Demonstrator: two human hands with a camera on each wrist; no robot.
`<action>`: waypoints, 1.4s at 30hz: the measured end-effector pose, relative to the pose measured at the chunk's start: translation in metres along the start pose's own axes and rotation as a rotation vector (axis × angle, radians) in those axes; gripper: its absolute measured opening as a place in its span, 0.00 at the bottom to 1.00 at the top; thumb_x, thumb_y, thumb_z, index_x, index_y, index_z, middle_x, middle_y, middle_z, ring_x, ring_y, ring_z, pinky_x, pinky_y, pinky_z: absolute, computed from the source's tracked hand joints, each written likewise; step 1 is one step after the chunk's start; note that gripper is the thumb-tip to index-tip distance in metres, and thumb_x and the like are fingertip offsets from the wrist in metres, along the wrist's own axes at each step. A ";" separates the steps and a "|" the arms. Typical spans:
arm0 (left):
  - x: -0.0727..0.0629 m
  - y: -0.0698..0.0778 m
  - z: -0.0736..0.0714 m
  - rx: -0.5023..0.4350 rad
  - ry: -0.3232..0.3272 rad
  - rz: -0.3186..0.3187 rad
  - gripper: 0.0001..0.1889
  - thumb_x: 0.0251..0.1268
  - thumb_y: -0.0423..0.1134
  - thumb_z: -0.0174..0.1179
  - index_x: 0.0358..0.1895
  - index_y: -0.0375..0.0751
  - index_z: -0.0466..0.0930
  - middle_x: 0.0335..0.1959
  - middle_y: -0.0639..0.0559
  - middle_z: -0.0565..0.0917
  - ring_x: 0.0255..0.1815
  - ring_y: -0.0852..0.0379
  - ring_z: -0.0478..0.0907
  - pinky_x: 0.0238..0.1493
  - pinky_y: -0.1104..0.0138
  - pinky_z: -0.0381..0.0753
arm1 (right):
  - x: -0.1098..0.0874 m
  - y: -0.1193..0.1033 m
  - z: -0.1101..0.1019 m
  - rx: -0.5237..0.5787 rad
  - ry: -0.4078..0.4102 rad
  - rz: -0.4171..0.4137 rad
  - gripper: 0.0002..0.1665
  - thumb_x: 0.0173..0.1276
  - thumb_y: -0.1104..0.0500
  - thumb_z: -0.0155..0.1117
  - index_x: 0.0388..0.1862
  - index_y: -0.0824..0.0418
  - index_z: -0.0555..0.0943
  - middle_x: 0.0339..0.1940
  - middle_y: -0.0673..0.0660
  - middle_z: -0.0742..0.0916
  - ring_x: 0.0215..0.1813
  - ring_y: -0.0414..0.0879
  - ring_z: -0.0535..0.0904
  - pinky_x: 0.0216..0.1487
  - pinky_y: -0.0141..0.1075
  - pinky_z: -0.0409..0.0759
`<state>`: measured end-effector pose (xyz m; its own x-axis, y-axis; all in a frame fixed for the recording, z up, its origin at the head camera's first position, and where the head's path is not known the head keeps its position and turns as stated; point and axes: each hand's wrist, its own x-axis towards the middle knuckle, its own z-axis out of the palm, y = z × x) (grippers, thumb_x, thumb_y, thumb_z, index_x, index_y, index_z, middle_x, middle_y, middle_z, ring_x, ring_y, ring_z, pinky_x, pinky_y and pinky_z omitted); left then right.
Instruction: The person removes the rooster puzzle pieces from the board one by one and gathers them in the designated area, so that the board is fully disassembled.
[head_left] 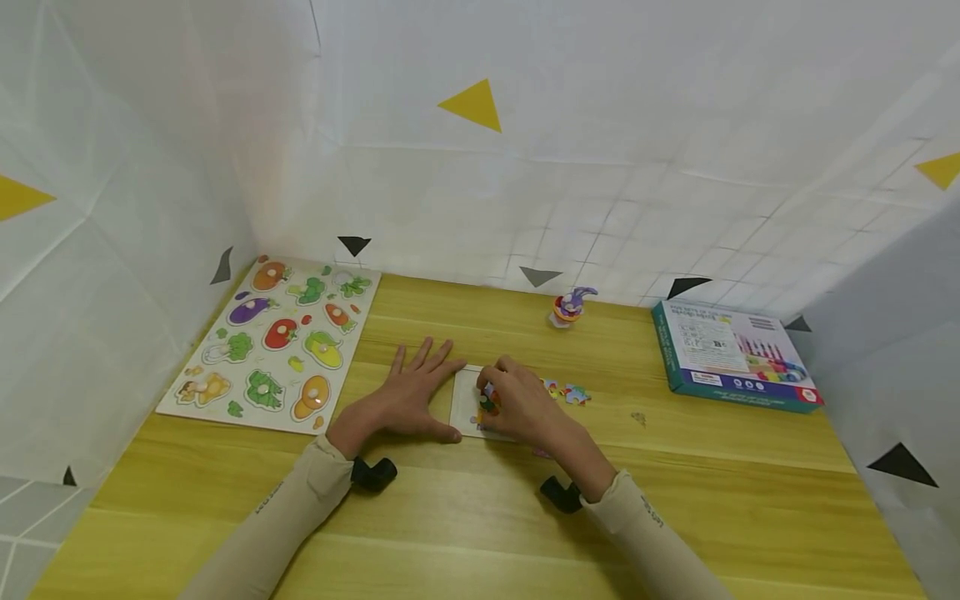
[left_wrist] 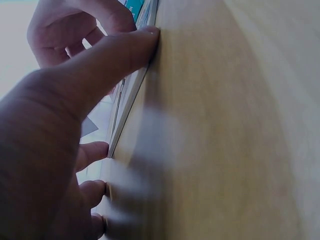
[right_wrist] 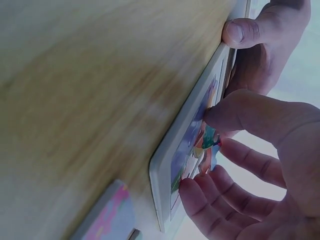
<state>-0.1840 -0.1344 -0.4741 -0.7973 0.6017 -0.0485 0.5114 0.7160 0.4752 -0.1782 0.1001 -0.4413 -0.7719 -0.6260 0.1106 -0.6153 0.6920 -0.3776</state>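
Note:
A small white puzzle tray (head_left: 463, 400) lies on the table between the two hands. My left hand (head_left: 408, 400) lies flat with fingers spread at the tray's left side. Its thumb (left_wrist: 120, 57) touches the tray's edge in the left wrist view, and a fingertip rests at another corner. Over the tray, my right hand (head_left: 525, 408) pinches a colourful jigsaw piece (right_wrist: 209, 136) between thumb and fingers. Beneath it, part of a printed picture (right_wrist: 182, 152) shows inside the tray. Loose jigsaw pieces (head_left: 576, 394) lie just beyond the right hand; one more piece (right_wrist: 112, 215) sits beside the tray.
A vegetable peg board (head_left: 296, 367) lies at the left. At the back stands a small purple figure (head_left: 573, 307). A teal-edged box (head_left: 735, 354) is at the right. White sheeting (head_left: 420, 200) walls in the wooden table (head_left: 480, 533).

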 end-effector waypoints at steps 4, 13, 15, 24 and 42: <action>-0.001 0.000 0.000 0.005 -0.001 -0.002 0.58 0.51 0.72 0.67 0.81 0.50 0.52 0.82 0.44 0.41 0.80 0.39 0.29 0.71 0.35 0.27 | -0.001 0.001 0.000 0.031 0.003 0.001 0.24 0.51 0.58 0.83 0.45 0.61 0.82 0.41 0.58 0.79 0.33 0.43 0.73 0.35 0.38 0.76; 0.000 0.000 0.000 0.013 0.002 -0.005 0.58 0.50 0.72 0.67 0.81 0.50 0.52 0.82 0.44 0.41 0.80 0.39 0.29 0.71 0.35 0.26 | -0.002 0.005 0.002 0.062 0.014 0.007 0.23 0.53 0.58 0.82 0.45 0.60 0.81 0.40 0.56 0.78 0.33 0.42 0.72 0.35 0.35 0.76; 0.000 0.001 0.000 0.015 0.001 -0.008 0.58 0.50 0.72 0.67 0.81 0.50 0.52 0.82 0.44 0.41 0.80 0.39 0.29 0.71 0.35 0.26 | -0.002 0.005 0.002 0.061 0.018 0.006 0.23 0.53 0.58 0.82 0.45 0.60 0.81 0.39 0.56 0.78 0.33 0.42 0.72 0.34 0.35 0.75; 0.001 0.001 0.000 0.021 -0.002 -0.015 0.57 0.50 0.72 0.67 0.81 0.51 0.52 0.82 0.44 0.41 0.80 0.39 0.29 0.71 0.35 0.26 | -0.003 0.005 0.000 0.047 0.044 -0.036 0.23 0.54 0.59 0.80 0.46 0.61 0.82 0.42 0.58 0.79 0.34 0.42 0.73 0.35 0.35 0.77; 0.002 -0.002 0.003 0.032 0.008 -0.013 0.59 0.49 0.74 0.66 0.81 0.51 0.52 0.82 0.44 0.41 0.81 0.39 0.30 0.71 0.36 0.26 | -0.033 0.010 -0.014 -0.032 0.076 -0.023 0.18 0.53 0.60 0.77 0.43 0.61 0.84 0.40 0.56 0.81 0.32 0.42 0.75 0.32 0.34 0.78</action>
<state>-0.1852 -0.1336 -0.4772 -0.8061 0.5899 -0.0476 0.5113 0.7346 0.4461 -0.1614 0.1327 -0.4354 -0.7666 -0.6138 0.1888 -0.6370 0.6896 -0.3445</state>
